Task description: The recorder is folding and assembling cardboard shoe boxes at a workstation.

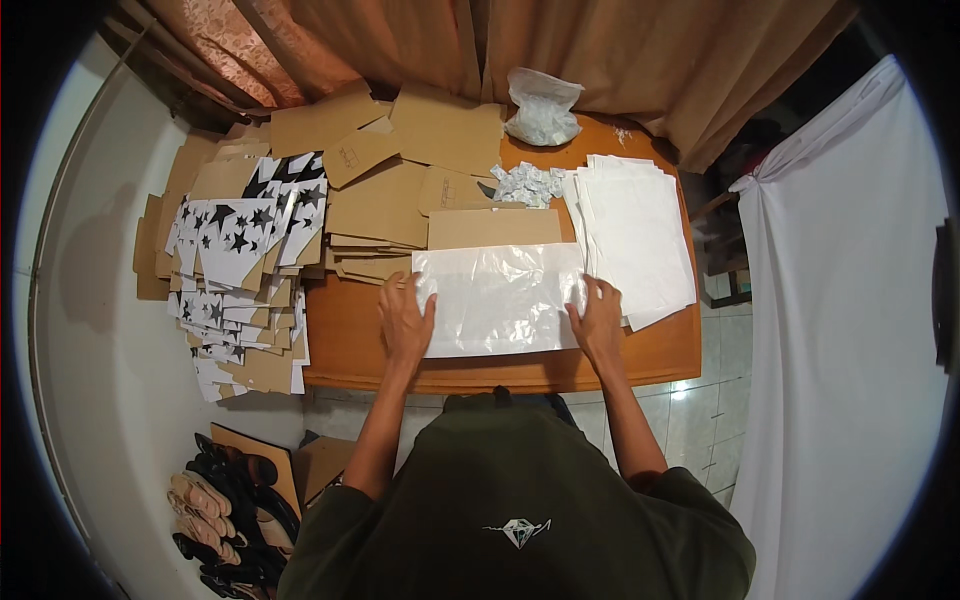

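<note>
A glossy clear plastic sleeve (497, 312) with a white sheet showing in it lies crosswise in front of me, near the table's front edge. At its left side my left hand (404, 318) grips the edge, thumb over the plastic and fingers bent. My right hand (599, 322) holds the opposite edge in the same way. Light glints off wrinkles in the plastic. Just behind the sleeve lies a flat brown cardboard piece (490, 229), partly covered by it. A stack of white sheets (640, 240) lies beyond my right hand.
Cardboard pieces (375, 200) cover the table's back left. Far left rises a pile of star-printed white and brown pieces (240, 270). Small white packets (527, 185) lie loose before a filled plastic bag (545, 115). Shoes (215, 510) stand lower left; a white curtain (830, 300) hangs right.
</note>
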